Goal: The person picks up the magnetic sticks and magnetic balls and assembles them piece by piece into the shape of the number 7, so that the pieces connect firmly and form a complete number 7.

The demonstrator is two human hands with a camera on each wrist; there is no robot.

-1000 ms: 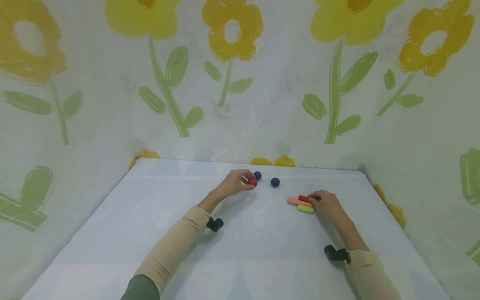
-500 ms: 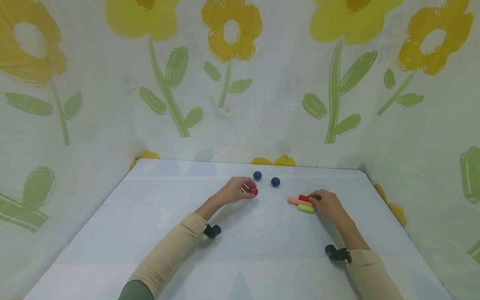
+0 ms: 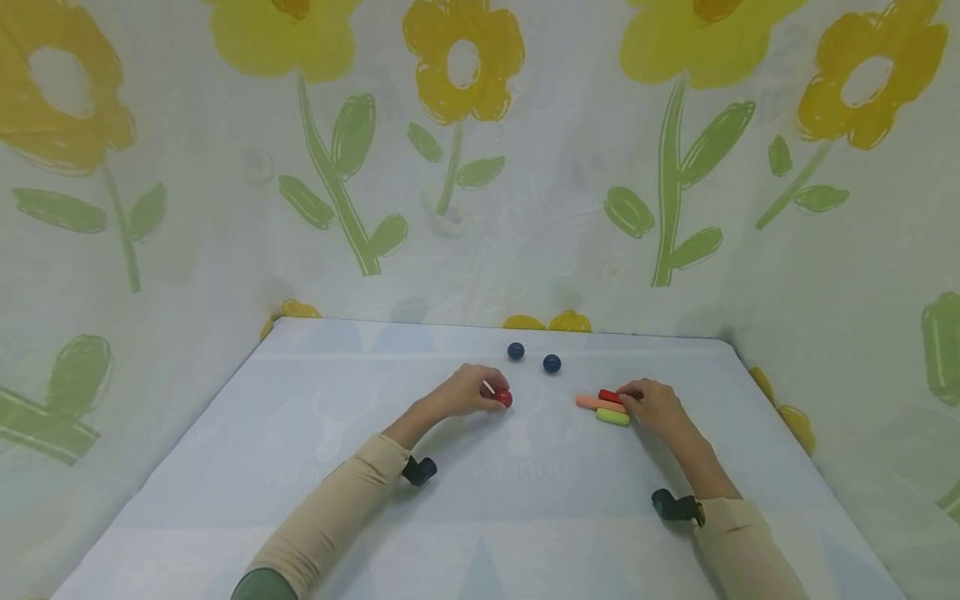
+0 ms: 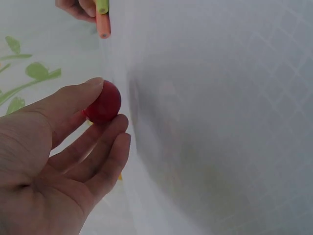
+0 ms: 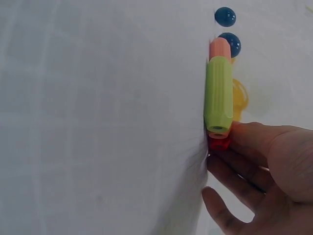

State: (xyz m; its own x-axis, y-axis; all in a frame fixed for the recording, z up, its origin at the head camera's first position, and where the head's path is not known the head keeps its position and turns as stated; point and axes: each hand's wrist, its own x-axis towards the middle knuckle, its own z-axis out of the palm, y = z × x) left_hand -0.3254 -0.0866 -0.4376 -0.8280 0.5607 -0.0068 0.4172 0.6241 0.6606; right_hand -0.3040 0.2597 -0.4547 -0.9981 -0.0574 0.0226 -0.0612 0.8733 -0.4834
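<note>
My left hand pinches a shiny red ball between thumb and fingertips, close over the white table. In the left wrist view its other fingers curve below the ball. Over on the right, my right hand pinches the end of a short red stick lying on the table. Against that stick lies a longer peach stick, and a yellow-green stick sits on the near side. The right wrist view shows a small hole in the yellow-green end; most of the red stick is hidden there.
Two dark blue balls rest on the table beyond my hands, toward its back edge. White sheeting with printed flowers hangs behind the table and along both sides. A black wrist camera sits on each forearm.
My left hand has drawn the red ball nearer to me, away from the blue balls. The right hand stays at the red stick, and the sticks keep their places.
</note>
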